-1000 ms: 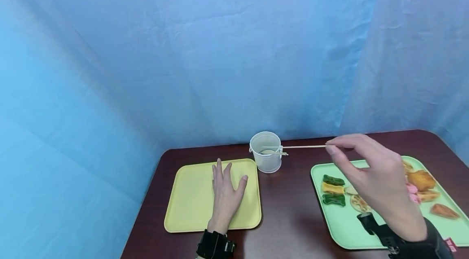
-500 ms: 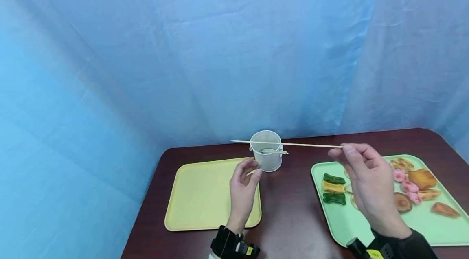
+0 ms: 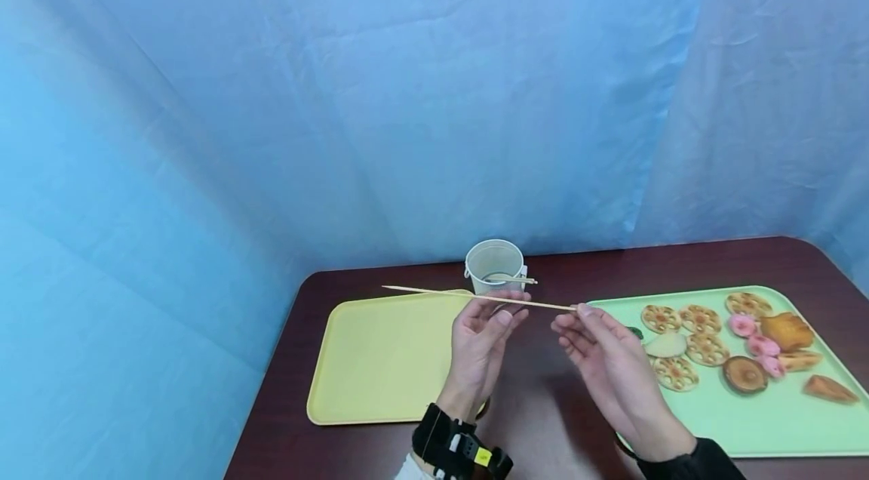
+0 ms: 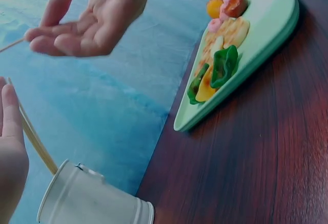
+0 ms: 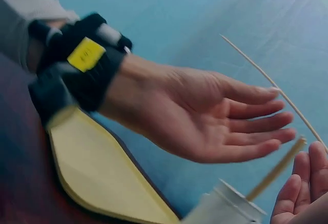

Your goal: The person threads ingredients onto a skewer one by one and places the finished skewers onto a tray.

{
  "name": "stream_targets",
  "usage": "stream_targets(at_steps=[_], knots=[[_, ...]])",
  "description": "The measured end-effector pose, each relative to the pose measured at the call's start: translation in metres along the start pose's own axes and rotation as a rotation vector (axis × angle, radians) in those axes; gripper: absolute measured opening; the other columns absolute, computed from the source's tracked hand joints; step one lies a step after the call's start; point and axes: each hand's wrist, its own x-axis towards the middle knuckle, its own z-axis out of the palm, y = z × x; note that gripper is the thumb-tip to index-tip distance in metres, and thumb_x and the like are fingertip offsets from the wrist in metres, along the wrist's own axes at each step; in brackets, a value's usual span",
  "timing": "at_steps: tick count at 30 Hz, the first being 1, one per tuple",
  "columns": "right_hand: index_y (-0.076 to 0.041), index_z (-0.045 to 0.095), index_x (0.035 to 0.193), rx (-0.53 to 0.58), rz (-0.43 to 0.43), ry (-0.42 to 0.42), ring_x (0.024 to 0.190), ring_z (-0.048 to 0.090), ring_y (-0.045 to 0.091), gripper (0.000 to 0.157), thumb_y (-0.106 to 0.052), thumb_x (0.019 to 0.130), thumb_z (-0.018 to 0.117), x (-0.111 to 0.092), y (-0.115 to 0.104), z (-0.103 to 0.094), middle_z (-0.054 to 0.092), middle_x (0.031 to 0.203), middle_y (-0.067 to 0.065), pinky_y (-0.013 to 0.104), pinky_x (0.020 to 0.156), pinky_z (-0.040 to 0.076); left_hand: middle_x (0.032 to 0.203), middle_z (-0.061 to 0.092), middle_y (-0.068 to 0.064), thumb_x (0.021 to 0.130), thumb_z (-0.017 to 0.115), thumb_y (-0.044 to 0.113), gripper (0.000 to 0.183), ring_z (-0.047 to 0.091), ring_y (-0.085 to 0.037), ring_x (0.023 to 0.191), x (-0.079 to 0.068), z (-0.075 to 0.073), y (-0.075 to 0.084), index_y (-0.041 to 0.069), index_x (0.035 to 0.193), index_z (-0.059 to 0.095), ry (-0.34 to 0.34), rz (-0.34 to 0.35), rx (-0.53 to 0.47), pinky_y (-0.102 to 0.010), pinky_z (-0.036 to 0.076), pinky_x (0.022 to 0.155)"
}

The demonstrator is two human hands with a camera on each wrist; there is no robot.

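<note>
In the head view my right hand [image 3: 614, 370] pinches one end of a thin wooden skewer [image 3: 428, 290] between thumb and fingertips. The skewer lies nearly level, its pointed end to the left above the yellow tray [image 3: 380, 367]. My left hand [image 3: 478, 355] is under the skewer's middle, palm up. In the right wrist view the left hand [image 5: 205, 114] has its fingers extended, and its thumb appears to meet the skewer [image 5: 256, 66]; a firm grip is not plain. Behind the hands stands a small white bucket [image 3: 494, 257] with more skewers [image 4: 37, 143] leaning in it.
A green tray [image 3: 781, 427] on the right bears several food pieces: lotus root slices [image 3: 706, 349], a mushroom slice [image 3: 744, 374], pink pieces [image 3: 742, 325], and green and yellow pepper pieces [image 4: 206, 86]. A blue curtain [image 3: 475, 87] hangs behind the dark table [image 3: 536, 420].
The right hand has carried the skewer out from the bucket, leftward and nearer. My left hand has left the yellow tray and moved right, beneath the skewer.
</note>
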Motion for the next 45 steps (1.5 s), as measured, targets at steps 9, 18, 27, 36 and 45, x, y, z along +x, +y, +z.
stream_targets(at_steps=[9, 18, 27, 36, 45], knots=[[-0.017, 0.066, 0.097, -0.029, 0.143, 0.07, 0.097, 0.063, 0.013, 0.013, -0.026, 0.097, 0.056, 0.001, 0.017, 0.003, 0.069, 0.096, -0.001, 0.026, 0.084, 0.049, 0.113, 0.067, -0.014, 0.095, 0.05, -0.006, 0.026, 0.059, -0.036, 0.113, 0.001, 0.005, -0.004, 0.007, 0.108, 0.069, 0.039, 0.054, 0.024, -0.039, 0.049, 0.091], [-0.013, 0.059, 0.115, -0.11, 0.12, 0.022, 0.113, 0.059, 0.017, 0.019, -0.022, 0.1, 0.051, -0.003, 0.015, -0.012, 0.068, 0.114, 0.002, 0.029, 0.092, 0.047, 0.106, 0.068, -0.024, 0.094, 0.056, -0.002, 0.019, 0.062, -0.039, 0.104, -0.001, -0.01, 0.009, -0.016, 0.106, 0.058, 0.055, 0.094, 0.314, -0.039, 0.051, 0.087], [-0.009, 0.061, 0.118, -0.159, -0.014, -0.088, 0.115, 0.059, 0.016, 0.024, -0.013, 0.104, 0.042, -0.006, -0.028, -0.047, 0.066, 0.119, 0.004, 0.026, 0.09, 0.049, 0.093, 0.072, -0.011, 0.089, 0.064, 0.001, 0.012, 0.067, -0.018, 0.089, -0.005, -0.026, 0.041, -0.002, 0.098, 0.071, -0.176, 0.126, 0.899, -0.033, 0.055, 0.074], [0.003, 0.052, 0.124, -0.652, -0.109, 0.042, 0.101, 0.063, 0.007, 0.037, -0.024, 0.1, 0.051, 0.0, -0.057, -0.067, 0.068, 0.11, -0.002, 0.021, 0.081, 0.051, 0.091, 0.072, 0.005, 0.088, 0.068, 0.014, 0.013, 0.064, -0.001, 0.086, -0.007, -0.057, 0.024, 0.01, 0.097, 0.076, -0.375, 0.245, 1.216, -0.019, 0.051, 0.077], [-0.01, 0.071, 0.1, -1.725, -0.347, 0.007, 0.075, 0.065, 0.014, 0.019, -0.025, 0.091, 0.065, 0.0, -0.051, -0.095, 0.069, 0.091, 0.001, 0.032, 0.06, 0.05, 0.092, 0.07, 0.009, 0.092, 0.064, 0.021, 0.016, 0.061, 0.001, 0.083, -0.015, -0.066, 0.023, 0.014, 0.099, 0.076, -0.425, 0.048, 1.448, -0.016, 0.048, 0.073]])
